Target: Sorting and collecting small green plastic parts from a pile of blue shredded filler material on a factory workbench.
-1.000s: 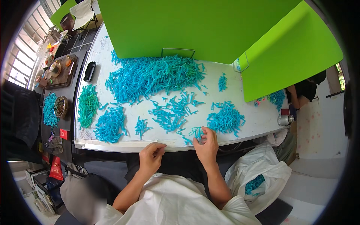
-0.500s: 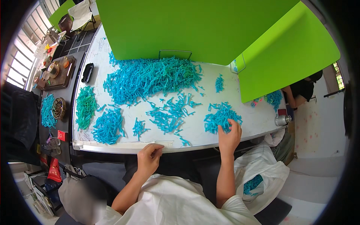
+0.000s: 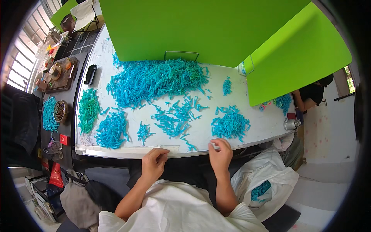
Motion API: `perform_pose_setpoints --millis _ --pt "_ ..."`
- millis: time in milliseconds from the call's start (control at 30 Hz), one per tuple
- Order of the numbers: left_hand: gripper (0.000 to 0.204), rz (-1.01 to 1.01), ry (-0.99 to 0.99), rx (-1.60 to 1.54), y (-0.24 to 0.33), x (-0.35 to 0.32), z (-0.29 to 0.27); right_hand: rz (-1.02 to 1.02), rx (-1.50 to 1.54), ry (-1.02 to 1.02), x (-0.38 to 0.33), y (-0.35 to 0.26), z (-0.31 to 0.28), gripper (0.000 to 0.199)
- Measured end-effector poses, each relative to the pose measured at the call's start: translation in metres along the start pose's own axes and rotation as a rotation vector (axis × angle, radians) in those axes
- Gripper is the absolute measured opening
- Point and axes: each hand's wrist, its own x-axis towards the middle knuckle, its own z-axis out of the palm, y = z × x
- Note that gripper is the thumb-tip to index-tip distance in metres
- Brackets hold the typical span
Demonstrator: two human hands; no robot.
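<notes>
My left hand (image 3: 153,164) rests at the table's front edge, its fingers curled and pressed to the thumb; anything between them is too small to make out. To its right my right hand (image 3: 220,156) hovers over the same edge with bent fingers near the thumb, in a pinch whose content I cannot see. Just beyond the right hand lies a pile of short blue plastic strips (image 3: 230,123). A looser scatter of blue strips (image 3: 172,120) spreads between the hands, farther in. A small cluster of strips (image 3: 144,132) is beyond my left hand.
A big blue heap (image 3: 154,81) lies below a green panel (image 3: 174,31). Farther left are a green pile (image 3: 88,110), another blue pile (image 3: 112,129) and a black tray (image 3: 90,75). A white sack (image 3: 284,181) holds more pieces at right. Another person (image 3: 309,94) sits behind the second panel.
My right hand has drawn back from the right-hand blue pile, toward me and to the left, to the table edge. My left hand has stayed in place.
</notes>
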Motion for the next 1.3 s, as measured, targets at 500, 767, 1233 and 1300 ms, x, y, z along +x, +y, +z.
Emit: perform_pose_setpoints --millis 500,767,1233,1300 --pt "0.012 -0.011 0.003 -0.007 0.001 0.0 0.0 0.075 0.038 -0.033 0.006 0.001 0.0 0.022" --pt "0.012 -0.001 0.008 0.003 0.0 0.0 0.001 -0.013 -0.009 -0.267 -0.007 -0.022 0.017 0.037" --pt "0.016 0.18 0.007 0.331 0.021 0.022 0.026 -0.101 -0.01 -0.276 -0.012 -0.023 0.036 0.027" --pt "0.02 0.325 0.057 0.425 0.014 0.032 0.036 -0.105 -0.021 -0.264 -0.01 -0.023 0.033 0.026"
